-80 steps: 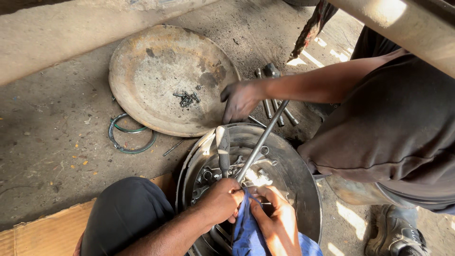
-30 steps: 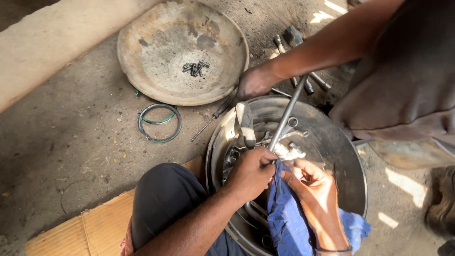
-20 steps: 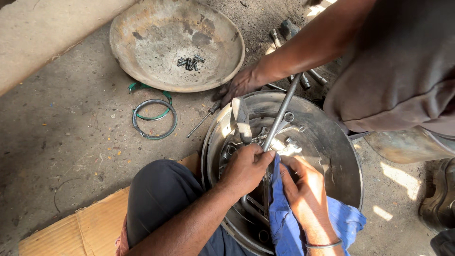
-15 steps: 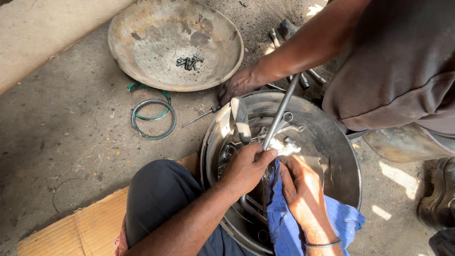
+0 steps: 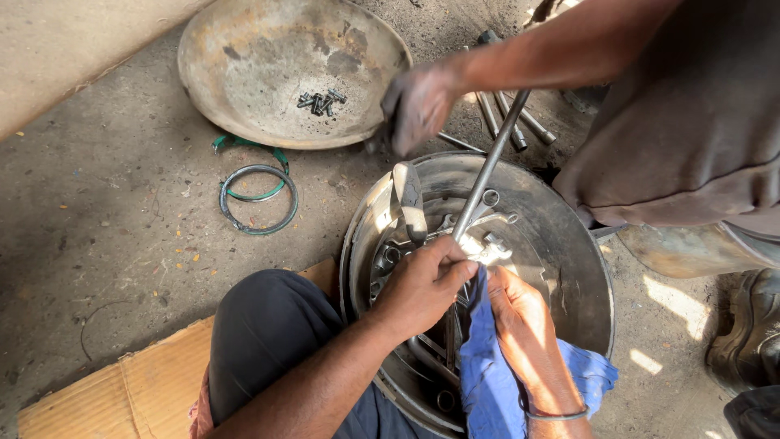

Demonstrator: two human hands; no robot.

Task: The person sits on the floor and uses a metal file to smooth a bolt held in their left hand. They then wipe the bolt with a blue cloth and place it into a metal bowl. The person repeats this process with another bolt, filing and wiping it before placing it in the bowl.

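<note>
3 hands (image 5: 422,289), 2 pans (image 5: 244,89), 1 rag (image 5: 487,382).

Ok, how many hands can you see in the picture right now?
3. The person's left hand grips the long metal rod, their right hand rests on the blue cloth, and a co-worker's hand hovers above the round metal drum.

Rusty pan (image 5: 244,73) of bolts (image 5: 321,101), metal ring (image 5: 258,199), cardboard (image 5: 122,398).

Both hands, left (image 5: 422,284) and right (image 5: 520,321), curled closed, side by side.
</note>
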